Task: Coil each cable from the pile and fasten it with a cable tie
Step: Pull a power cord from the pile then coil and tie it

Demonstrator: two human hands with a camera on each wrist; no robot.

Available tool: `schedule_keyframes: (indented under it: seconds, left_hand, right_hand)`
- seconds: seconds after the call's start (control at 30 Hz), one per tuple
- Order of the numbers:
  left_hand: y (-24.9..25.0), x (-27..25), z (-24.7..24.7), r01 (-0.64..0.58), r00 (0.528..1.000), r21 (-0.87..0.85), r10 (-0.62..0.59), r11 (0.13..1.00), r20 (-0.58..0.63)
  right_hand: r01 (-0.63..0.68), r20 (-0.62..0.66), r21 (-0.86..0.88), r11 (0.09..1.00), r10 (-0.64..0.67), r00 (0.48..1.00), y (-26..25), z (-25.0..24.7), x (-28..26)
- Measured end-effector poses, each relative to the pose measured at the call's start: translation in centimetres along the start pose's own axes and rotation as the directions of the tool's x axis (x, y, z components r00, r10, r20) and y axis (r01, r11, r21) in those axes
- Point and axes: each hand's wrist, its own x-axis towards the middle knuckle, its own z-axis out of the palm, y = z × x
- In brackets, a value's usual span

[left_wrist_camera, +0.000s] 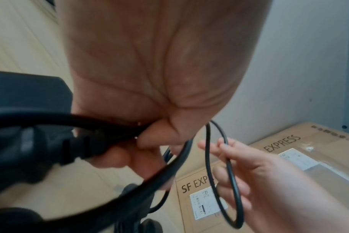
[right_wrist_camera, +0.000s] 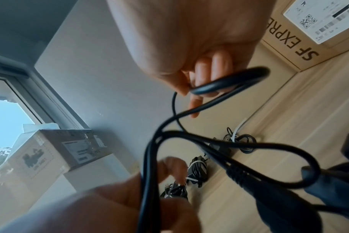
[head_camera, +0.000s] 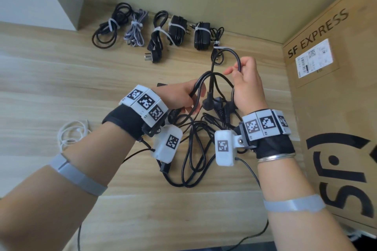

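- Your left hand [head_camera: 181,96] grips the black cable [head_camera: 201,81] with fingers curled round gathered strands, as the left wrist view shows; this hand acts as the anchor, so that the turns already gathered do not spring apart.
- Your right hand [head_camera: 245,79] holds a loop of the same cable raised above the table [head_camera: 61,67], fingers curled round it, probably to draw slack out of the tangle and lay the next turn.
- The rest of the pile [head_camera: 193,149] lies on the table below and between your wrists, plugs and strands crossing; which strand belongs to which cable I cannot tell.
- Five tied bundles [head_camera: 155,28] lie in a row along the table's far edge, well apart from the pile, which keeps finished work out of the tangle.
- A loose cable tie [head_camera: 223,47] lies near the right end of that row, close to your right hand, likely for this coil.
- A white cord [head_camera: 70,132] lies near the table's left edge, still untied.
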Motion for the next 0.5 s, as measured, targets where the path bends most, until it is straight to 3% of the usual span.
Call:
schedule_keyframes:
  seconds: [0.2,0.33,0.5]
  left_hand:
    - [0.1,0.4,0.7,0.052,0.995,-0.088,-0.058,0.995,-0.078]
    - [0.3,0.7,0.1,-0.033,0.988,-0.257,-0.008,0.966,-0.156]
    - [0.0,1.6,0.2,-0.122,0.963,-0.112,0.091,0.986,-0.253]
  right_hand:
    - [0.118,0.114,0.040,0.992,-0.122,0.986,0.0,-0.4,-0.2]
    - [0.131,0.171,0.020,0.991,-0.132,0.976,-0.1,-0.6,-0.4]
    - [0.119,0.183,-0.027,0.993,-0.112,0.977,-0.3,-0.8,-0.5]
